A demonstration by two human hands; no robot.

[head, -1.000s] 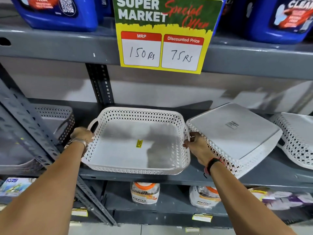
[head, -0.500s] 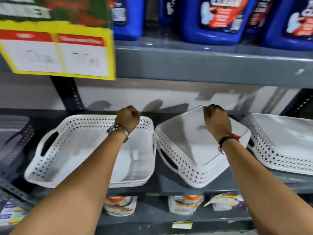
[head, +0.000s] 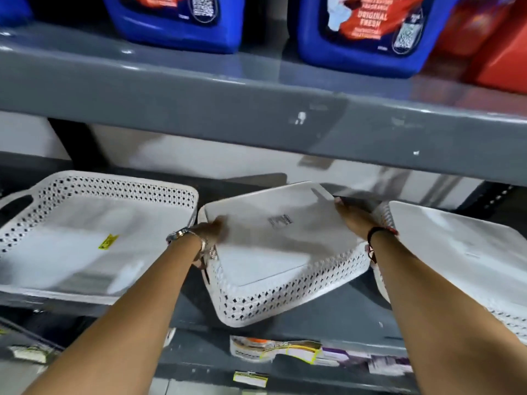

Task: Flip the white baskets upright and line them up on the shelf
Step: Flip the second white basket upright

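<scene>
Middle basket is upside down, base up, sitting skewed on the shelf with its near corner overhanging the shelf's front edge. Left hand is wrapped on its left side at the rim, right hand on its far-right corner; both look closed on the basket, though blur hides the fingers.

Step in hand, as I read it: lift and flip this one.
- Pull it clear of the front edge first; the upper shelf hangs low over it, so headroom for rotating in place looks tight.
- Roll it about the long axis, hands on opposite sides.
- Set it down square, just beside the upright basket at the left, rims parallel to the front edge.
- Watch the third basket on the right: also inverted, close to the right wrist, easy to knock.

Writing:
- blue detergent jug above reads "ORIGINAL FRESH", plus a QR code
- brand not legible
- small printed label on the inverted base, unreadable
- yellow sticker inside the upright basket, unreadable
</scene>
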